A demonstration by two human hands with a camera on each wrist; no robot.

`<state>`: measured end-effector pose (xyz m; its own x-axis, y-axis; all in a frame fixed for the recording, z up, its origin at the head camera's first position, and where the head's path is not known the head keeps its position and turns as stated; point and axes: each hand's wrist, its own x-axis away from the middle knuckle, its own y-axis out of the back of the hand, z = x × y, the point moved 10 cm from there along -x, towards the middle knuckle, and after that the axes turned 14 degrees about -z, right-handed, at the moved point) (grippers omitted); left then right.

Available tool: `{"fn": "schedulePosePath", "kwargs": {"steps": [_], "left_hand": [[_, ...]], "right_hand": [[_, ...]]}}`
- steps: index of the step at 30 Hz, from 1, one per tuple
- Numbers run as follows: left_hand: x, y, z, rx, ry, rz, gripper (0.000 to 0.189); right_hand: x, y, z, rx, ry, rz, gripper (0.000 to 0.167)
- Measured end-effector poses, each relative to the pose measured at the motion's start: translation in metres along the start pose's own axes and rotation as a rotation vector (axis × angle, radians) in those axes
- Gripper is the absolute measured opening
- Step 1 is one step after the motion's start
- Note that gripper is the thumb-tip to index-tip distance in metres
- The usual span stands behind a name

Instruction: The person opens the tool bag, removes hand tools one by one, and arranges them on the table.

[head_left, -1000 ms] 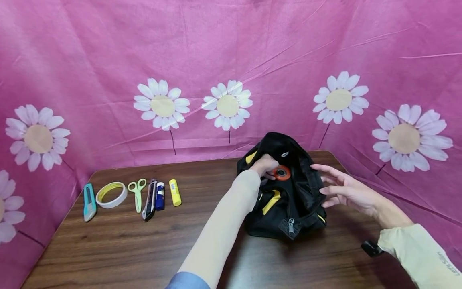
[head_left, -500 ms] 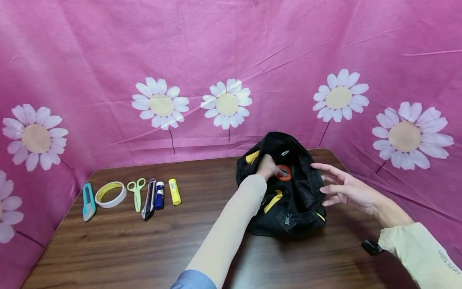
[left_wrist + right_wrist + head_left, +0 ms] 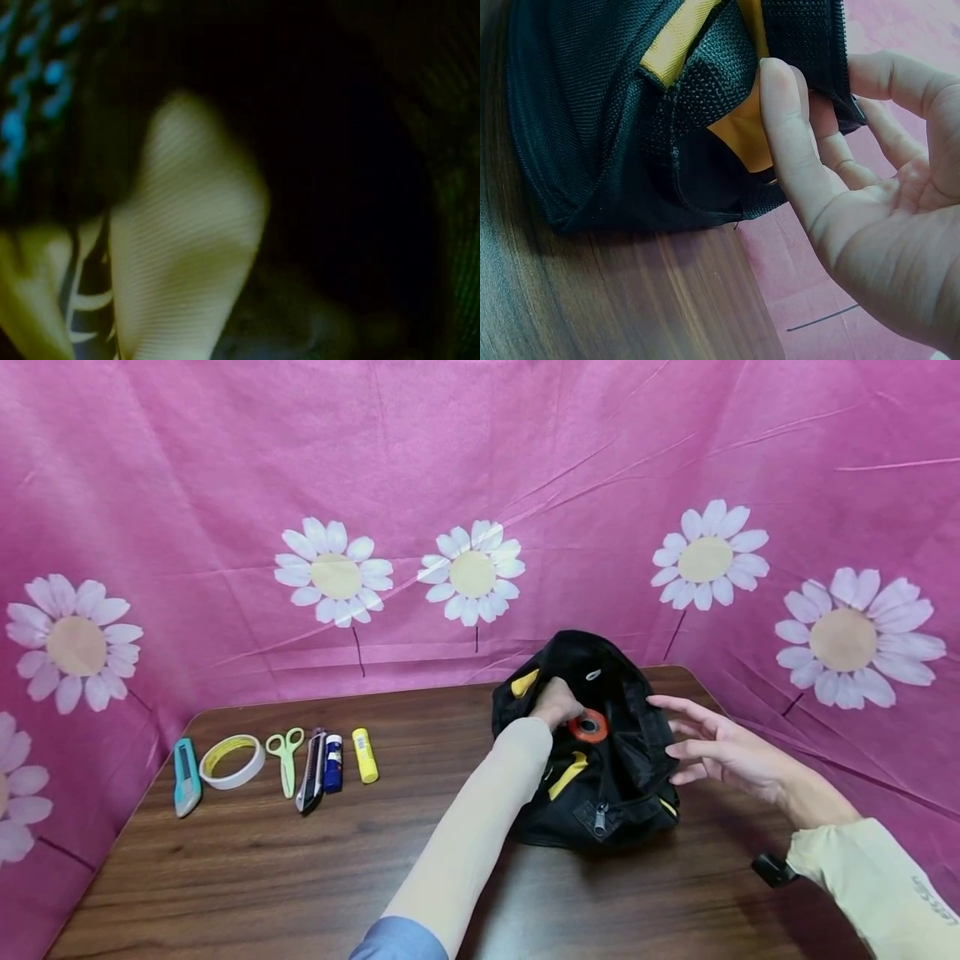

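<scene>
A black bag [image 3: 637,818] with yellow trim stands on the table, its zipped mouth spread. My left hand [image 3: 558,701] reaches inside it; the fingertips are hidden in the head view. Right beside that hand lies an orange ring [image 3: 588,726] with a dark centre, like a roll of tape. The left wrist view is dark and blurred, with one pale finger [image 3: 191,225] showing; I cannot tell what this hand holds. Outside, my right hand [image 3: 731,756] holds the bag's right rim, the thumb on the yellow-lined side [image 3: 750,131] and the index finger at the zip edge.
On the left of the wooden table [image 3: 247,877] lie a teal cutter [image 3: 187,778], a white tape roll [image 3: 243,775], green scissors [image 3: 287,764], a dark cutter [image 3: 311,777], a blue glue stick [image 3: 333,764] and a yellow one [image 3: 364,757]. Pink cloth [image 3: 585,443] hangs behind.
My left hand has gone deeper into the bag, over to the orange ring and slightly back, leaving the ring in sight. The right hand keeps its place at the rim.
</scene>
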<state>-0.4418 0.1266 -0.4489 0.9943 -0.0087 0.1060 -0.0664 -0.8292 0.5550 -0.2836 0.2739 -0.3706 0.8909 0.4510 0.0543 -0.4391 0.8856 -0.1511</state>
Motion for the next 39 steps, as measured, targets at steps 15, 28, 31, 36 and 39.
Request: {"fn": "schedulePosePath", "kwargs": {"steps": [15,28,31,36,39], "left_hand": [[0.009,-0.006,-0.021,-0.197,-0.275,0.149,0.051],[0.042,-0.004,-0.015,0.061,-0.031,0.374,0.027],[0.044,-0.002,-0.017,0.054,-0.019,0.389,0.022],[0.044,0.002,-0.022,0.035,-0.042,0.436,0.013],[0.044,0.006,-0.027,0.028,-0.073,0.472,0.019]], "right_hand": [[-0.001,0.0,0.0,0.008,0.002,-0.002,0.067],[0.002,0.0,0.003,0.009,-0.003,0.019,0.066],[0.002,0.0,0.004,-0.009,0.002,0.026,0.066],[0.001,0.0,0.005,-0.006,0.013,0.035,0.066],[0.0,-0.001,0.006,-0.006,0.014,0.044,0.066]]}}
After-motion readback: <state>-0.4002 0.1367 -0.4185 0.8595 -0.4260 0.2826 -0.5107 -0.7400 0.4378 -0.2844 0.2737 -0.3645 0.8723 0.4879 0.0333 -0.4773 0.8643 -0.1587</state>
